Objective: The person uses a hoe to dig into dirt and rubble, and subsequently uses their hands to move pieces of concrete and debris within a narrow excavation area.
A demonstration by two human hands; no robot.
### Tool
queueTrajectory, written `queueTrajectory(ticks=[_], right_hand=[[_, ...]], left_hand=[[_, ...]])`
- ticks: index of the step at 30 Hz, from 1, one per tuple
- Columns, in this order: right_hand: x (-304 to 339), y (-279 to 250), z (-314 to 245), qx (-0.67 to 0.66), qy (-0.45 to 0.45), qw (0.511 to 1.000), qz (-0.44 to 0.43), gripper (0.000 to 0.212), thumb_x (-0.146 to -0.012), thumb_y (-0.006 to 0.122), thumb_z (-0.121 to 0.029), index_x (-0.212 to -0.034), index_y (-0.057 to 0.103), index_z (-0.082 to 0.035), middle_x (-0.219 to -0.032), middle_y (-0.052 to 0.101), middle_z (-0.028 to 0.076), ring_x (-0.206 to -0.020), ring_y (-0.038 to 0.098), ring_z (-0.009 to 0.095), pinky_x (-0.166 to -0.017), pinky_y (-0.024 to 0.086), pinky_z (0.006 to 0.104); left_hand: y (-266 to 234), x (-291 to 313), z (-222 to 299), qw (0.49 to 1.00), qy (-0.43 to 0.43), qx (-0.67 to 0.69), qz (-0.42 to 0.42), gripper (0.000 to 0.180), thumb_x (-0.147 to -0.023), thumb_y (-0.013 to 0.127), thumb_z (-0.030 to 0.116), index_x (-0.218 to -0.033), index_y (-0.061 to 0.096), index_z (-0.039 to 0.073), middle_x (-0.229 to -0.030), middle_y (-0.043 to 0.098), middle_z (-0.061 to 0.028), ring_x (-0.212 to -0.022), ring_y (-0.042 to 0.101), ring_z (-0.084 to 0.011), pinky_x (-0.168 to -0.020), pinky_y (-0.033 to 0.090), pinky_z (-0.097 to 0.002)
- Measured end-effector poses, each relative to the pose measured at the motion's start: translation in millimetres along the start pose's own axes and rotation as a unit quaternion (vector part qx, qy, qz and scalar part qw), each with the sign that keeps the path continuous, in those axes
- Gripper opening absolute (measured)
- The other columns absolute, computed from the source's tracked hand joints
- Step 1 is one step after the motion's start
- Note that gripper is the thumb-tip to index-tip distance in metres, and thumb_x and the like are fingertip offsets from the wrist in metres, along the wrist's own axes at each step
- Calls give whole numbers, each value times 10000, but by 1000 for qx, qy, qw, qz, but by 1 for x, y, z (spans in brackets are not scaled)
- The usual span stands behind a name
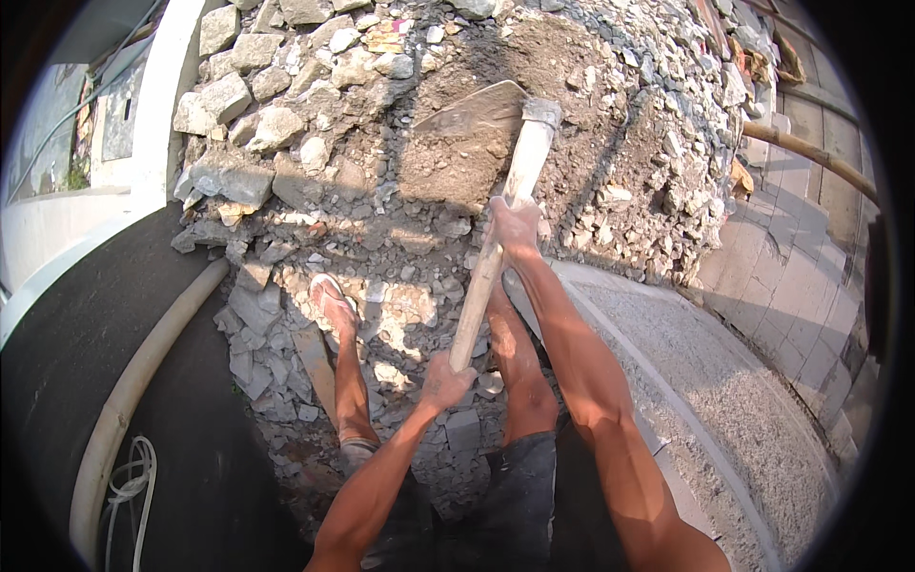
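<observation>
A hoe with a pale wooden handle [479,292] slants up and away from me. My left hand [446,381] is wrapped round the near end of the handle. Further up, below the head, my right hand [516,225] grips the same handle. The wide, thin metal blade [474,111] points left from the handle's far end, over a patch of loose grey-brown soil [438,172]. Whether its edge touches the soil I cannot tell. Broken stones and concrete chunks [276,128] lie left of the blade.
Rubble [272,348] spreads around my sandalled left foot [332,299]. A rough concrete slab [686,362] lies at the right. To the left are a dark surface [86,296], a long pole [138,381] and a coiled pale hose [132,481]. Another pole [815,157] juts out at the far right.
</observation>
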State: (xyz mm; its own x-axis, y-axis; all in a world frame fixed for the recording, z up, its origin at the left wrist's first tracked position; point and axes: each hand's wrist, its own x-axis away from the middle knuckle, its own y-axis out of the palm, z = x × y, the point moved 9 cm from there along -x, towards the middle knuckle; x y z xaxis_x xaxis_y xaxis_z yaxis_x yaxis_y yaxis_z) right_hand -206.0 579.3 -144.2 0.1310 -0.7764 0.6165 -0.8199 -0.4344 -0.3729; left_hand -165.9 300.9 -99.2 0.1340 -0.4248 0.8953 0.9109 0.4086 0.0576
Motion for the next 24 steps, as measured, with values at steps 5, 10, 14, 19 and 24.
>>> queueTrajectory(ticks=[5, 10, 14, 19, 24], right_hand=[[25, -1, -38, 95, -76, 992, 17, 369, -837, 670, -104, -1141, 543, 61, -748, 615, 93, -493, 585, 164, -433, 479, 326], [-21, 18, -112, -97, -152, 984, 9, 149, -921, 637, -98, -850, 529, -25, -642, 546, 39, -466, 540, 153, -430, 480, 307], [-30, 20, 45, -58, 74, 995, 37, 187, -940, 658, -138, -907, 516, -21, -632, 528, 49, -455, 538, 182, -418, 498, 336], [68, 15, 196, -173, 229, 958, 19, 240, -951, 650, -157, -1053, 471, -34, -683, 540, 67, -467, 547, 195, -413, 507, 365], [123, 7, 200, -148, 215, 963, 60, 231, -877, 661, -57, -1007, 480, 3, -648, 538, 62, -444, 544, 188, -396, 503, 357]], left_hand=[[-12, 13, -20, 998, 56, -25, 29, 398, -725, 694, 166, -1068, 669, -33, -887, 682, -255, -884, 704, -379, -793, 529, -436], [-57, -64, 58, 987, 160, 27, -9, 240, -748, 673, 133, -905, 620, -41, -701, 618, -163, -639, 598, -267, -649, 497, -403], [-45, -32, -17, 999, 30, -39, 3, 282, -747, 668, 140, -975, 652, -26, -741, 642, -154, -703, 648, -255, -685, 512, -387], [-45, 37, -131, 996, -39, -78, -26, 358, -748, 695, 170, -1046, 653, -24, -885, 691, -223, -851, 695, -345, -765, 522, -439], [-27, 77, -189, 969, -167, -116, -138, 385, -742, 718, 195, -1058, 666, -19, -944, 696, -249, -966, 682, -420, -840, 526, -458]])
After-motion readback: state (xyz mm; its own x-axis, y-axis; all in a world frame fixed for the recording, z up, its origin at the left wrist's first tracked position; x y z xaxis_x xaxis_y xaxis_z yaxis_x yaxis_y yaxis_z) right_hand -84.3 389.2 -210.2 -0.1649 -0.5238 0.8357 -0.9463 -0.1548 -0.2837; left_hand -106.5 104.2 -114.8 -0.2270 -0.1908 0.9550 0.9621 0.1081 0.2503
